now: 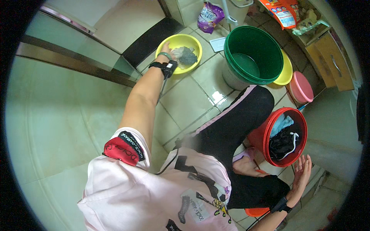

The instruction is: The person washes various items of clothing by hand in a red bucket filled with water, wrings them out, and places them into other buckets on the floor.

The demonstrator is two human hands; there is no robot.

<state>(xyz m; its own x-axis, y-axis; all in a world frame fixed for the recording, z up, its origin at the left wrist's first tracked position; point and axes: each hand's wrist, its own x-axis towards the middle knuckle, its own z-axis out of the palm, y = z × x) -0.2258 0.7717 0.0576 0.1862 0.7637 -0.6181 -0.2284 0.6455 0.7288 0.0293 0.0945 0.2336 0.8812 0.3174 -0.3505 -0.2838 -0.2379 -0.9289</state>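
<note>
My left hand (166, 49) reaches into a yellow basin (180, 39) on the tiled floor, beside a bunched grey cloth (186, 56). The fingers on the cloth's side are partly hidden, so I cannot tell whether they grip it. A green bangle and a strapped-on black device sit at that wrist. With nothing in it, my right hand (302, 171) is held with fingers extended just beside a red bucket (258, 140). Inside that bucket lie a light blue cloth (281, 124) and a black garment (280, 143) with a white strip.
A large green-lined bucket (229, 78) stands beyond my knee. Behind it are a yellow lid or basin (286, 69) and a pink basin (302, 86). A purple bag (210, 17) stands at the back, near a wooden cabinet (332, 60). Glass sliding panels (72, 62) are on the left.
</note>
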